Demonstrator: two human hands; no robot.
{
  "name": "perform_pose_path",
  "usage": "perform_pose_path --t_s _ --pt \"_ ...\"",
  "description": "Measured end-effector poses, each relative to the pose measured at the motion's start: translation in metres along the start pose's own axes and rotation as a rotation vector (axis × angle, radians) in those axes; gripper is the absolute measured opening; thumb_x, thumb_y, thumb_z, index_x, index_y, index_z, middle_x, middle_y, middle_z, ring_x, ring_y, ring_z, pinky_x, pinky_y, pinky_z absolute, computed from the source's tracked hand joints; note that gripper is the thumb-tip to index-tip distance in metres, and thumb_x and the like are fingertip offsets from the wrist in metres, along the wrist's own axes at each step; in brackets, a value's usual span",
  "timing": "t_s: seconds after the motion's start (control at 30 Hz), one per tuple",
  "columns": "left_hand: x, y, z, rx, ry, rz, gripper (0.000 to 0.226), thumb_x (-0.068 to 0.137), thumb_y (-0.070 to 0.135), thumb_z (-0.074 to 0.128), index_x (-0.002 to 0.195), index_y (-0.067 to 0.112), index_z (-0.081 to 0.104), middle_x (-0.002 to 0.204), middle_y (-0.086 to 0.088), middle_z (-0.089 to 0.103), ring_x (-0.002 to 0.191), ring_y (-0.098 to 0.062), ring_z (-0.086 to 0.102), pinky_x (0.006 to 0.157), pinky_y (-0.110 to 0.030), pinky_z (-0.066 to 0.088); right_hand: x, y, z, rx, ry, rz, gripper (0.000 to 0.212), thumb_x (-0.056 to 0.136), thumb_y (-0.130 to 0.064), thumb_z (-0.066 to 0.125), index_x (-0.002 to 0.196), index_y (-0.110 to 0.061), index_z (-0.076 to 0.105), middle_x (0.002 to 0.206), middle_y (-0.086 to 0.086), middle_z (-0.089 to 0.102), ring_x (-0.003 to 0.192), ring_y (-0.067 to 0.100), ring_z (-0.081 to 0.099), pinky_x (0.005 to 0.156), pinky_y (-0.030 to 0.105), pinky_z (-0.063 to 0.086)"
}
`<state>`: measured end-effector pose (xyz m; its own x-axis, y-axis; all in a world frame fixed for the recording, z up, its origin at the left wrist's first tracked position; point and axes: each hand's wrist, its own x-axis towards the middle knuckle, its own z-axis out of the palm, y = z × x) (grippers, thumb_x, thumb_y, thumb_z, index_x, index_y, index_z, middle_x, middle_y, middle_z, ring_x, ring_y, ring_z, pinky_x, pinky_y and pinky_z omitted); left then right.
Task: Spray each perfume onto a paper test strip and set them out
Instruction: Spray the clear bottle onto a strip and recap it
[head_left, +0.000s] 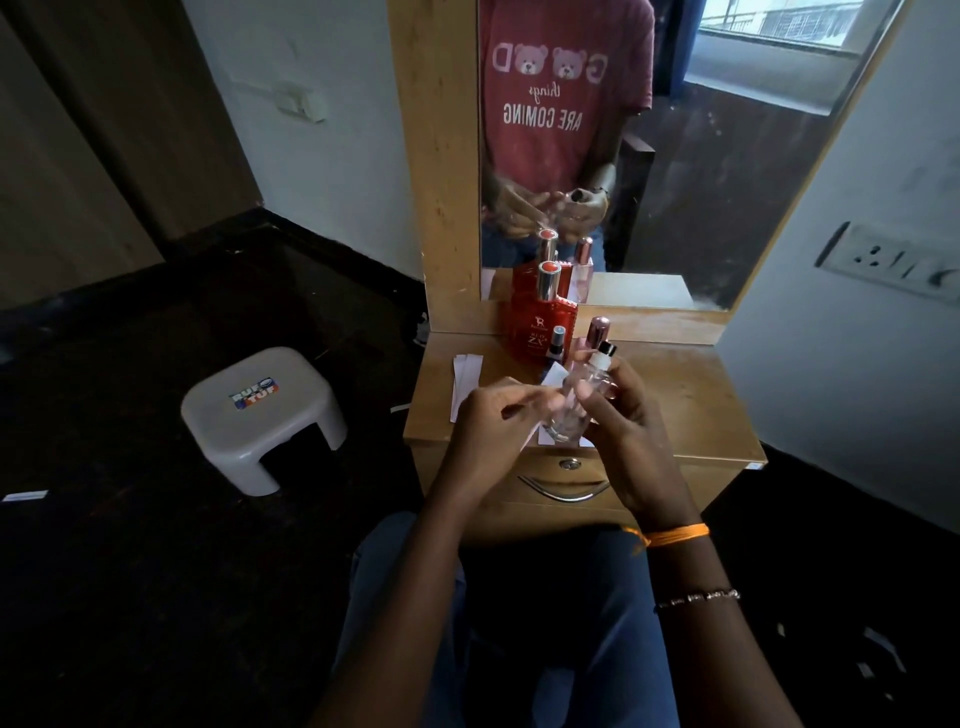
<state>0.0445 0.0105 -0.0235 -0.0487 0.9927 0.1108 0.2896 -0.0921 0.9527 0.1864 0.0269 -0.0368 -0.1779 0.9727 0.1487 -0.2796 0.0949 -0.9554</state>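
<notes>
**Inspector:** At the left of centre frame, spare paper strips (466, 370) are lying flat on the dresser top (691, 405). Just right of them, the left hand (491, 423) is pinching one test strip (553, 375) between closed fingertips.

**Assistant:** How is that strip likely to be handling?

**Inspector:** Light and limp, I am judging; it is best held near one end, clear of the part to be wetted.

**Assistant:** And further right?

**Inspector:** The right hand (621, 410) is wrapping around a clear glass bottle (574, 402), its white sprayer (600, 358) pointing up-frame. Glass looks smooth, breakable and heavier, so gripping the body is sounder. Behind, the red bottle (543, 332) and pink-capped bottle (597, 332) are standing by the mirror (675, 182).
</notes>
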Motion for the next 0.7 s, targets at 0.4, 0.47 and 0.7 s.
perform_pose_path --t_s 0.4,0.47,0.7 --pt "0.003 0.002 -0.001 -0.208 0.172 -0.176 0.030 0.082 0.013 0.066 0.107 0.026 0.057 0.096 -0.004 0.072 0.092 -0.011 0.066 0.073 -0.019 0.046 -0.004 0.014 -0.003 0.208 -0.005 0.046 0.048 0.085 -0.025 0.054 0.132 -0.019 0.048 0.138 0.028 0.042 0.108 0.039 0.051 0.066 0.034 0.055" --pt "0.003 0.004 0.000 -0.208 0.157 -0.161 0.023 0.083 0.011 0.066 0.101 0.024 0.060 0.095 -0.002 0.072 0.088 -0.007 0.066 0.066 -0.011 0.046 -0.003 0.016 -0.004 0.229 -0.010 0.047 0.044 0.087 -0.018 0.044 0.130 -0.021 0.052 0.137 0.027 0.043 0.098 0.028 0.056 0.058 0.028 0.054" --pt "0.003 0.004 0.002 -0.237 0.167 -0.210 0.008 0.083 0.013 0.067 0.084 0.021 0.068 0.090 0.001 0.072 0.086 -0.011 0.067 0.065 -0.016 0.047 -0.008 0.021 -0.007 0.241 -0.005 0.026 0.043 0.097 -0.020 0.030 0.136 -0.023 0.048 0.146 0.011 0.043 0.108 0.024 0.058 0.060 0.024 0.054"
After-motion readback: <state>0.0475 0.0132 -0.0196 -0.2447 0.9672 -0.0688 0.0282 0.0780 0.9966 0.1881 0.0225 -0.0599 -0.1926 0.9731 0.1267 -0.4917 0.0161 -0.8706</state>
